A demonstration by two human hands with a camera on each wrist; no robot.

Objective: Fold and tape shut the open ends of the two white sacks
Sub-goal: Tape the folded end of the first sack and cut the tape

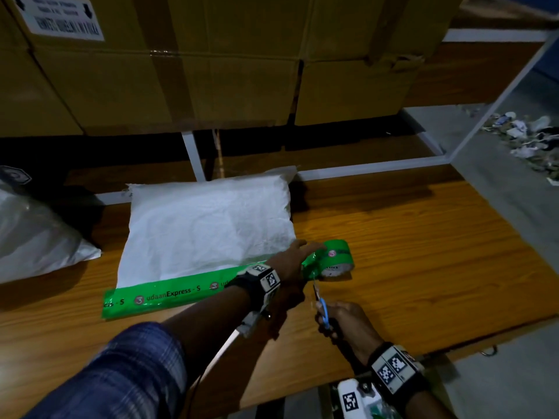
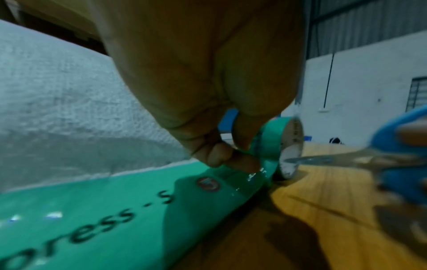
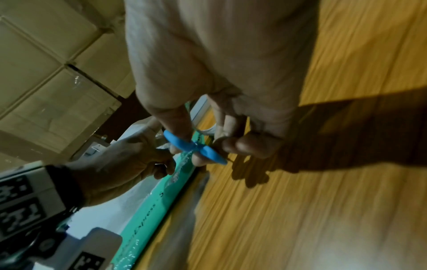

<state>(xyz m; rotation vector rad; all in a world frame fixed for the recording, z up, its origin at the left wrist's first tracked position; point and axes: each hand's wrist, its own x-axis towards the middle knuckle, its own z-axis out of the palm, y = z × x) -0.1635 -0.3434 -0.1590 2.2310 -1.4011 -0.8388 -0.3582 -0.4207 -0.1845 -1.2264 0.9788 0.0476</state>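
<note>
One white sack [image 1: 208, 225] lies flat in the middle of the wooden table [image 1: 423, 252]. A strip of printed green tape [image 1: 169, 294] runs along its near edge to the tape roll [image 1: 337, 258] at the sack's right corner. My left hand [image 1: 308, 255] pinches the tape just before the roll [image 2: 284, 146]. My right hand [image 1: 329, 319] grips blue-handled scissors [image 1: 322, 309], whose blades [image 2: 323, 160] point at the tape beside the roll. A second white sack [image 1: 36, 237] lies at the far left.
Stacked cardboard boxes [image 1: 211, 71] sit on a white metal rack [image 1: 193, 155] right behind the sack. The table ends close in front of my right wrist. Litter [image 1: 526, 137] lies on the grey floor at the right.
</note>
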